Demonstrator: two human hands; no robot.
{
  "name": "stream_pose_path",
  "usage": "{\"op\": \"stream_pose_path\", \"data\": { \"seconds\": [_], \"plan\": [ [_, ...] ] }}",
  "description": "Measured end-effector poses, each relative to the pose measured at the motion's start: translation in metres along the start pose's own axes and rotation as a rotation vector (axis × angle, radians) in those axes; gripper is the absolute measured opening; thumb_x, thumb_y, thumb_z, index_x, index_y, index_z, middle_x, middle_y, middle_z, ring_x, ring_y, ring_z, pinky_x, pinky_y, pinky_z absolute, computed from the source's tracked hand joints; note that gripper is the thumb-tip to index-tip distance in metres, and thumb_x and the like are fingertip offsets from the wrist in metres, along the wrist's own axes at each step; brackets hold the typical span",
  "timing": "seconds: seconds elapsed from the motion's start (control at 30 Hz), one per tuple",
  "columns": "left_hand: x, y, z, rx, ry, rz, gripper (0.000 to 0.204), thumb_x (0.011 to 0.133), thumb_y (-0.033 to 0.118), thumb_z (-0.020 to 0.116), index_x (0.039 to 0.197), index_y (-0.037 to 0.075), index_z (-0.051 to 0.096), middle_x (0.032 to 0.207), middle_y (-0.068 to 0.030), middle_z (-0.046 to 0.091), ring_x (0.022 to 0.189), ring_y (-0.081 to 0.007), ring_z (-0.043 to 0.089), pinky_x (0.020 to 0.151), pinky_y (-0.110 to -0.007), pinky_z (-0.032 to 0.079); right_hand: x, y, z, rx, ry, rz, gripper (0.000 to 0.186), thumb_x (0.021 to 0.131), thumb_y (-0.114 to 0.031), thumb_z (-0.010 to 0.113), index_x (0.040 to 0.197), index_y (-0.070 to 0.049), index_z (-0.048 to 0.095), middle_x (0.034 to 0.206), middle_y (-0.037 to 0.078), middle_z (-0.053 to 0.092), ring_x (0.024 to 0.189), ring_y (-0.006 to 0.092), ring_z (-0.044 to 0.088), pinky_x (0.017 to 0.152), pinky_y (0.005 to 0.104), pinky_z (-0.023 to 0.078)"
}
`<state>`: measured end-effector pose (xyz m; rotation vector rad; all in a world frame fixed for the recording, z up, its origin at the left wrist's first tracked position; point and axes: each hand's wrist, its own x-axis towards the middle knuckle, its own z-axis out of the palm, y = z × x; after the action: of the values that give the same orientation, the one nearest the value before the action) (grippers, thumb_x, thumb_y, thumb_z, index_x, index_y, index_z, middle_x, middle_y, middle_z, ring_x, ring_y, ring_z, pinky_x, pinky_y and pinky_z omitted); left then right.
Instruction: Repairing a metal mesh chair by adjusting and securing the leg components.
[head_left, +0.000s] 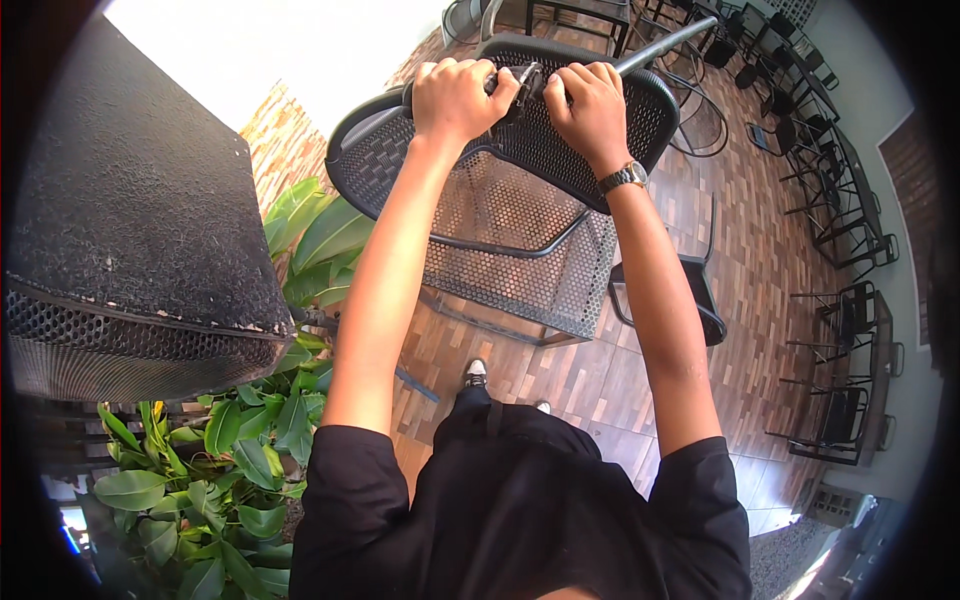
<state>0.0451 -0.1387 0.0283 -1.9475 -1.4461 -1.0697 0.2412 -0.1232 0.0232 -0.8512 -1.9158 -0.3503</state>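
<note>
A grey metal pole [668, 46] with a black clamp-like fitting [524, 88] lies across the far end of my reach. Both my arms stretch out to it. My left hand [455, 100] is closed round its dark left part, beside the fitting. My right hand [592, 115], below a wristwatch, is closed on the other side of the fitting; the pole runs out past it to the upper right. Directly under my hands is a black woven-pattern chair [650, 110]. Beneath that shows a perforated metal tabletop [575, 300]. My fists hide the gripped parts.
A big black speaker-like box [140, 200] with a mesh front stands close on my left, above leafy plants [240, 440]. Another black chair [703, 300] is right of the table. A coiled cable [715, 140] lies on the floor beyond. Chairs and tables [850, 320] line the right wall.
</note>
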Motion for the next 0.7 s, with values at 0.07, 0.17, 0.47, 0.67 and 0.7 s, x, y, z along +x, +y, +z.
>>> {"op": "stream_pose_path", "data": {
  "seconds": [0.07,0.17,0.47,0.67,0.7],
  "plan": [
    [-0.002,-0.015,-0.005,-0.026,-0.045,-0.053,0.035,0.087,0.039,0.058,0.066,0.013,0.069,0.067,-0.0075,0.069,0.071,-0.0303,0.069,0.078,-0.047,0.050,0.000,0.002,0.005,0.002,0.032,0.007,0.022,0.088,-0.020,0.062,0.071,-0.006,0.061,0.073,0.005,0.061,0.079,0.0274,0.059,0.087,0.0409,0.046],
    [-0.006,-0.044,-0.012,-0.044,-0.058,-0.129,0.035,0.087,0.039,0.058,0.069,0.012,0.072,0.068,-0.0115,0.070,0.073,-0.0308,0.070,0.079,-0.046,0.050,0.004,-0.001,0.013,0.018,0.040,0.007,0.022,0.088,-0.019,0.061,0.070,-0.006,0.061,0.073,0.005,0.061,0.077,0.0273,0.058,0.087,0.0411,0.046],
    [-0.012,-0.043,0.001,0.014,0.099,-0.108,0.035,0.084,0.036,0.058,0.068,0.009,0.071,0.072,-0.0084,0.072,0.072,-0.0295,0.066,0.082,-0.044,0.045,0.010,-0.013,0.034,0.015,0.130,0.071,0.021,0.085,-0.018,0.062,0.066,-0.008,0.061,0.069,0.003,0.060,0.075,0.0269,0.057,0.086,0.0403,0.046],
    [-0.012,-0.057,0.003,-0.094,0.121,0.052,0.036,0.086,0.040,0.060,0.069,0.010,0.071,0.072,-0.0049,0.070,0.071,-0.0253,0.066,0.076,-0.041,0.047,0.006,-0.015,0.037,-0.022,0.095,0.063,0.023,0.087,-0.018,0.062,0.068,-0.006,0.059,0.071,0.006,0.060,0.076,0.0289,0.057,0.086,0.0404,0.046],
    [-0.015,-0.065,0.003,-0.089,0.143,0.065,0.034,0.087,0.040,0.060,0.070,0.012,0.071,0.071,-0.0038,0.070,0.070,-0.0243,0.066,0.074,-0.039,0.048,0.006,-0.015,0.037,-0.020,0.093,0.060,0.023,0.087,-0.018,0.062,0.068,-0.006,0.059,0.071,0.006,0.060,0.076,0.0289,0.057,0.086,0.0404,0.046]
  ]
}}
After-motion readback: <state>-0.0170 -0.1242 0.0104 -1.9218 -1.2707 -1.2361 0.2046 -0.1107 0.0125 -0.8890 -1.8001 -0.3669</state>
